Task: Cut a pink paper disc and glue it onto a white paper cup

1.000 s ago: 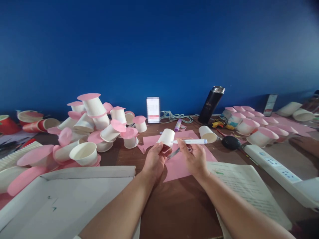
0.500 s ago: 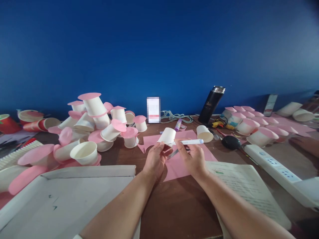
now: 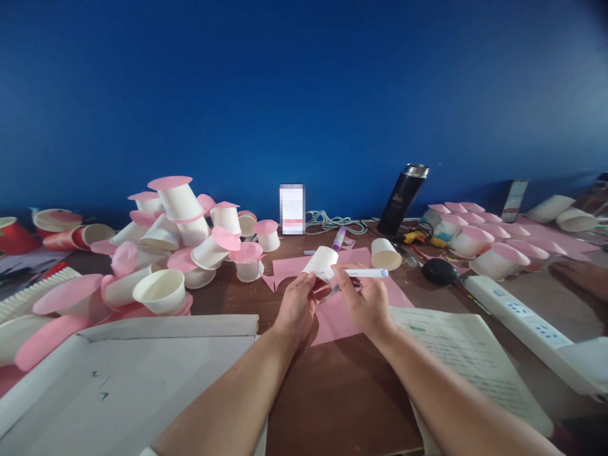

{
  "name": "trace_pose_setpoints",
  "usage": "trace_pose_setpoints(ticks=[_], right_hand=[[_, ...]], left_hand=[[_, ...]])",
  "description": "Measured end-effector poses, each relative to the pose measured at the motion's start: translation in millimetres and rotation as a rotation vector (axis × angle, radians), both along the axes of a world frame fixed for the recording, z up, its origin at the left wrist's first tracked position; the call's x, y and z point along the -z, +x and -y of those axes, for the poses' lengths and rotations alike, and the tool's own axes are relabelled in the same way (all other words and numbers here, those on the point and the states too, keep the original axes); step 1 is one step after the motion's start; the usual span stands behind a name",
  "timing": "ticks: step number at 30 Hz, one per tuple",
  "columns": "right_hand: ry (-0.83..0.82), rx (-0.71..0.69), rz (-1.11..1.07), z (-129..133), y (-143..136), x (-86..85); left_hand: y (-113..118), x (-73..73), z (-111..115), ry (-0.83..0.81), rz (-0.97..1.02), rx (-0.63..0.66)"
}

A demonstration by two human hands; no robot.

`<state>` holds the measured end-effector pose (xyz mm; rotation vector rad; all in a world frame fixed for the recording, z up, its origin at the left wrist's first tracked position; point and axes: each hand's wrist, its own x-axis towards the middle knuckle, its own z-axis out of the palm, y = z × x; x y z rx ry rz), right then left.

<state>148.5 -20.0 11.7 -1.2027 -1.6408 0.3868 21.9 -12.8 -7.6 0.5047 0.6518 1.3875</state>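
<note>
A white paper cup (image 3: 322, 260) is tilted in my left hand (image 3: 295, 309), whose fingers are closed on its lower edge. My right hand (image 3: 368, 297) grips a white marker pen (image 3: 370, 273), which lies crosswise over the fingers with one end toward the right. The thumb and fingers of my right hand are at the cup's right side, where the pen's other end is hidden. Under both hands lies a sheet of pink paper (image 3: 344, 320) with a curved cutout at its left edge. A thin grey tip (image 3: 334, 292) shows between the hands; its kind is unclear.
Pink-topped paper cups (image 3: 178, 201) are piled on the left, and more cups (image 3: 498, 256) stand in rows at right. A loose cup (image 3: 386, 254), black flask (image 3: 403, 199), glue stick (image 3: 339, 238), power strip (image 3: 527, 323), open book (image 3: 470, 361) and white box lid (image 3: 142, 380) surround my hands. Another person's hand (image 3: 582, 278) rests far right.
The cup in my left hand has shifted slightly right and tilted a little more. My right hand stays almost in place with the marker pen.
</note>
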Motion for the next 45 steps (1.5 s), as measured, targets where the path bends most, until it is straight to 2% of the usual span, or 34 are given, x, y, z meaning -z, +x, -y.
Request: trace_pose_setpoints(ticks=[3, 8, 13, 15, 17, 19, 21, 26, 33, 36, 38, 43, 45], right_hand=[[-0.016, -0.011, 0.039, 0, 1, -0.7], [0.02, 0.077, 0.017, -2, 2, -0.8], [-0.054, -0.056, -0.024, -1, 0, -1.9], [-0.133, -0.055, -0.152, -4, 1, -1.2], [-0.232, -0.065, -0.393, -10, 2, -0.1], [-0.336, -0.137, -0.684, -17, 4, 0.6], [-0.45, -0.246, -0.878, -21, 6, 0.7], [-0.653, -0.415, -1.03, -20, 4, 1.5], [-0.753, -0.391, -1.22, -21, 5, 1.6], [-0.704, -0.351, -1.168, -21, 5, 2.4], [-0.614, -0.297, -1.051, -21, 5, 3.9], [-0.334, -0.023, -0.451, -16, 5, 5.3], [-0.241, 0.038, -0.294, -13, 5, 4.3]], left_hand=[[-1, 0.5, -1, 0.012, -0.002, -0.016], [-1, 0.4, -2, 0.004, -0.013, -0.028], [-2, 0.0, -1, 0.026, -0.022, -0.029], [-2, -0.5, 0, 0.018, -0.008, -0.032], [-2, -1.3, 1, -0.008, 0.007, -0.034], [-3, -2.2, 2, -0.031, 0.014, -0.043], [-2, -2.9, 2, -0.037, 0.011, -0.048], [-3, -3.1, 3, -0.004, -0.017, -0.017], [-4, 1.5, 0, -0.004, 0.014, -0.026], [-3, 1.3, -2, -0.034, 0.039, -0.054], [-3, -0.6, -1, -0.068, 0.058, -0.067], [-4, -6.0, 0, -0.121, 0.084, -0.077], [-4, -6.8, 0, -0.119, 0.091, -0.086]])
